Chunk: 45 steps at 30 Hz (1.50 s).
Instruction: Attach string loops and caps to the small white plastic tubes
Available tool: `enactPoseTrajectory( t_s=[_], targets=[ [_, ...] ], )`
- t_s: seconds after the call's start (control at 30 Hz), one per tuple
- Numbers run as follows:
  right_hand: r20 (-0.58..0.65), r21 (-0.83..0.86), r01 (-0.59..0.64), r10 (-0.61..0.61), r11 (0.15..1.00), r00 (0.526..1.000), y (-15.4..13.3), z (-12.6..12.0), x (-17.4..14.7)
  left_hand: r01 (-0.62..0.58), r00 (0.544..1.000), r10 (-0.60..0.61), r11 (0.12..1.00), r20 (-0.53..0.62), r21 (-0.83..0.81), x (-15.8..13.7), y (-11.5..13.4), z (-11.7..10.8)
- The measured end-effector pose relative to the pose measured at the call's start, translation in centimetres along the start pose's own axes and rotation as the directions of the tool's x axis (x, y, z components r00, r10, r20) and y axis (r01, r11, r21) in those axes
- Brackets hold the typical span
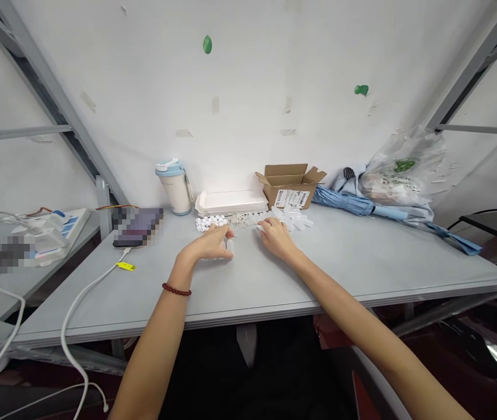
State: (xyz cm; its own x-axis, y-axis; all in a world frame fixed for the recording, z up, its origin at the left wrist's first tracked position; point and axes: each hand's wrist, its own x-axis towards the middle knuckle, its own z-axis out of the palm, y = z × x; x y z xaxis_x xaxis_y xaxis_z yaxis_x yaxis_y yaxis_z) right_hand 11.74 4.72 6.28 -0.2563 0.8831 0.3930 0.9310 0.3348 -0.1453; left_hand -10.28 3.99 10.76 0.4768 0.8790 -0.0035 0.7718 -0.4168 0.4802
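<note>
One whitish, translucent piece [230, 245] sits pinched in the left hand [213, 242], the right hand [276, 237] curled, hold unclear.

One bracelet [177, 290] — dark red, beaded, single-strand

Grey counter [371, 256], bearing at centre a left hand [209, 242], beaded bracelet [177, 290] at the wrist, its fingers about a small translucent piece [230, 245], and a right hand [277, 236], fingers lowered beside thin pale parts [238, 220], its grip unclear. Behind the hands stand a white tray [237, 202] and an open cardboard box [270, 195], with heaped small white pieces [207, 223] before the tray. At left, a lidded cup [176, 192] and a phone [137, 226] on a white cable [63, 331]; at right, a furled blue umbrella [349, 201] and a plastic bag [406, 175].
</note>
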Motion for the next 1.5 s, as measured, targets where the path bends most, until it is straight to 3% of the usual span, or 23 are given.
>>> enactPoseTrajectory(
  t_s=[0.13,0.43,0.73,0.93,1.03,1.2,1.33,1.5],
  targets=[
    [0.081,-0.106,0.002,0.006,0.994,0.997,-0.3,-0.2,-0.1,-0.026,1.0,0.026,1.0,0.004,-0.004,0.2,-0.4,0.1],
    [0.18,-0.187,0.011,0.023,0.982,0.983,-0.6,-0.5,-0.2,0.011,0.992,-0.019,0.998,0.125,0.064,0.3,-0.5,-0.2],
    [0.231,-0.209,0.022,0.028,0.978,0.973,-0.5,-0.6,-0.2,0.033,0.993,-0.04,0.997,0.11,0.064,0.3,-0.6,-0.3],
    [0.224,-0.21,0.029,0.019,0.977,0.974,-0.5,-0.6,-0.2,0.029,0.999,-0.029,1.0,0.026,0.0,0.2,-0.5,-0.2],
    [0.225,-0.207,0.027,0.02,0.978,0.974,-0.5,-0.6,-0.2,0.019,0.994,-0.021,0.999,-0.111,-0.026,0.7,-0.7,0.1],
    [0.224,-0.189,0.017,0.026,0.982,0.974,-0.7,-0.8,-0.2,0.006,0.945,0.01,0.999,-0.327,0.048,2.9,-1.9,1.1],
    [0.221,-0.196,0.003,0.041,0.981,0.974,-0.8,-0.8,0.0,-0.01,0.957,0.051,0.99,-0.285,0.143,4.3,-2.4,2.0],
    [0.211,-0.182,-0.009,0.048,0.983,0.976,-0.8,-0.8,0.1,0.068,0.974,-0.023,0.978,-0.224,0.197,4.4,-1.6,2.6]
  ],
)
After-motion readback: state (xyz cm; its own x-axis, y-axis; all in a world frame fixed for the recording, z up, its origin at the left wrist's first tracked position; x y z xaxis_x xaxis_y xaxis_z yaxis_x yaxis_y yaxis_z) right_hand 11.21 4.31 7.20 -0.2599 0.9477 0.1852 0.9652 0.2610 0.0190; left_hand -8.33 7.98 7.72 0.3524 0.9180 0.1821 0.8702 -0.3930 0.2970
